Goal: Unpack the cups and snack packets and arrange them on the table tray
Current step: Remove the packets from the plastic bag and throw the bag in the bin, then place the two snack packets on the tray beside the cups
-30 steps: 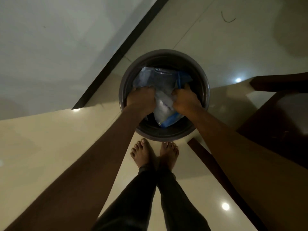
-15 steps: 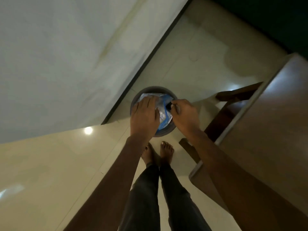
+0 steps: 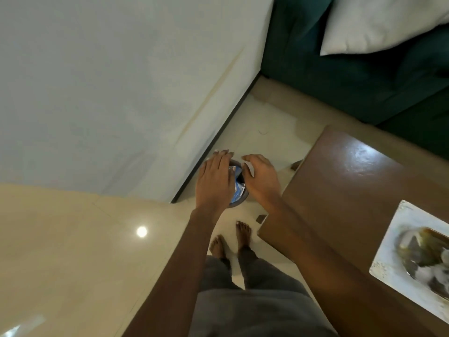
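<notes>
A round grey bin (image 3: 245,196) stands on the floor by the wall, far below me. A crumpled blue and clear plastic wrapper (image 3: 237,189) lies inside it, seen between my hands. My left hand (image 3: 215,180) hovers above the bin with flat, spread fingers and holds nothing. My right hand (image 3: 261,177) hovers beside it, fingers loosely curved and empty. On the brown wooden table (image 3: 345,181) at the right sits a white tray (image 3: 398,229) with blurred cups or packets on it; what they are I cannot make out.
A white wall (image 3: 109,93) runs along the left with a dark skirting. A dark green sofa (image 3: 364,81) with a white cushion (image 3: 384,20) stands at the back right. My bare feet (image 3: 230,242) stand on glossy beige tiles beside the table corner.
Both hands have let go of the wrapper and risen away from the bin. The view has pulled back and up, and the table, tray and sofa have come into sight.
</notes>
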